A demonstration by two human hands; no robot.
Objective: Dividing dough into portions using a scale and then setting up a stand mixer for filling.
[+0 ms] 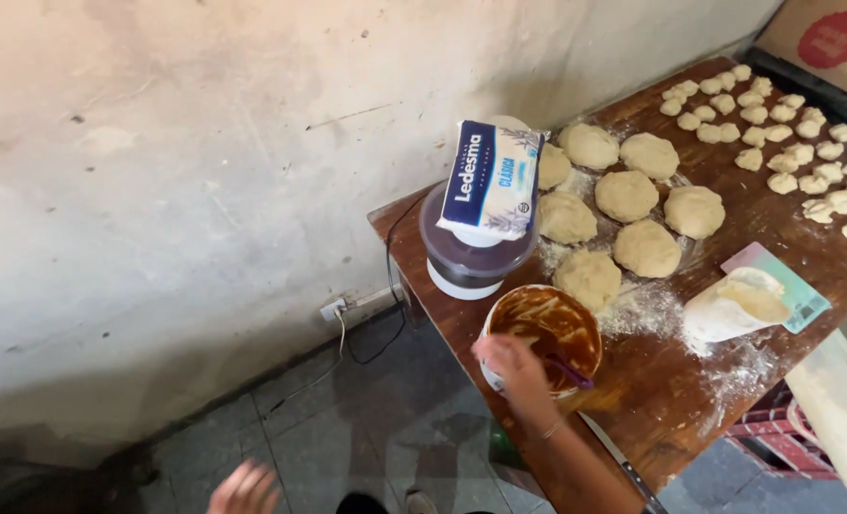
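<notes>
**Right hand at the sauce tub, left hand low over the floor**

Right hand (517, 369) reaching onto the near corner of the wooden table (652, 400), fingers curled at the rim of a round white tub (543, 335) smeared inside with brown-orange sauce. Purple-handled utensil (568, 371) poking out just beside the fingers, down in the tub; cannot tell whether actually gripped. Thin bracelet at the wrist.

Left hand (244, 489) down at the bottom edge of view, over the grey tiled floor (347, 428), fingers spread and holding nothing, well apart from the table.

Just behind the tub, a lidded dark-and-white container (469, 259) with a blue-and-white paper packet (492, 181) resting on top. To the right, large flat rounds of dough (625, 195) on a floured patch, and farther back rows of small dough pieces (785, 143). Pale sack (733, 306) lying on a teal scraper card (797, 290). Long knife (616, 459) along the near table edge
</notes>
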